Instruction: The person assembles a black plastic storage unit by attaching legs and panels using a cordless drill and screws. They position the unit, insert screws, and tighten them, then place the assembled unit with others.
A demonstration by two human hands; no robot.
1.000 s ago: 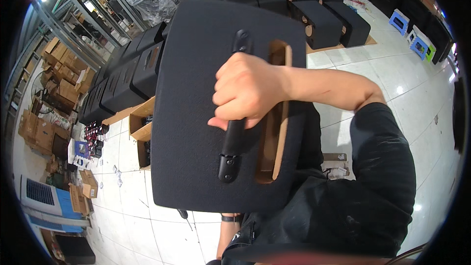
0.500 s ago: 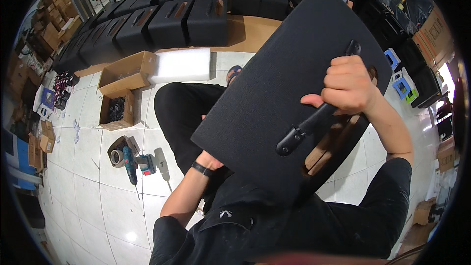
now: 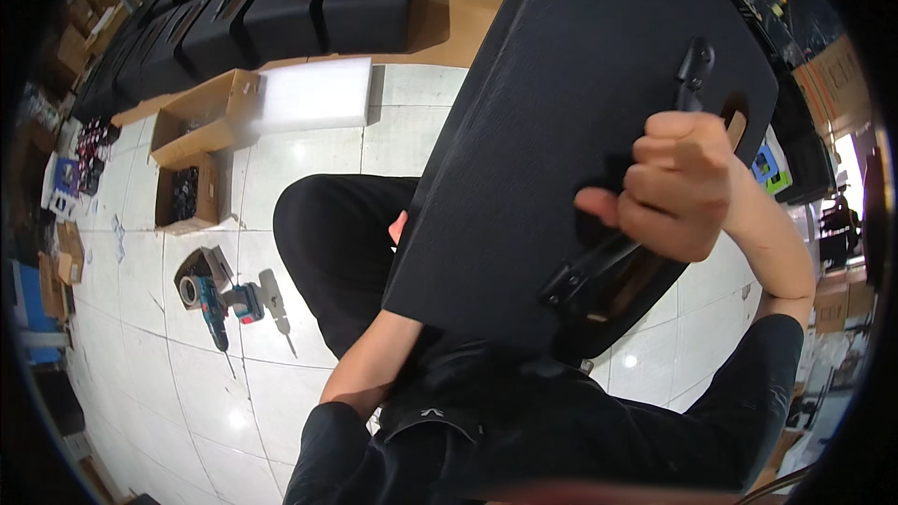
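A large black cabinet [image 3: 561, 112] with a textured skin is held tilted over my lap. My right hand [image 3: 678, 187] is shut around the long black handle [image 3: 697, 61] set in a wooden-edged recess on its face. My left forearm runs under the cabinet's lower left corner. Only a bit of my left hand [image 3: 398, 226] shows, at the cabinet's left edge, holding it from below. My black-trousered knee [image 3: 327, 224] sits just left of the cabinet.
A cordless drill [image 3: 224, 304] and a tape roll [image 3: 190, 290] lie on the white tiled floor to my left. Beyond them stand two open cardboard boxes [image 3: 201, 122] and a white foam slab [image 3: 313, 93]. A row of black cabinets [image 3: 281, 0] stands at the back.
The cabinet has swung from in front of my face down and to the right, uncovering the floor and my left forearm. My right hand has kept its grip on the handle.
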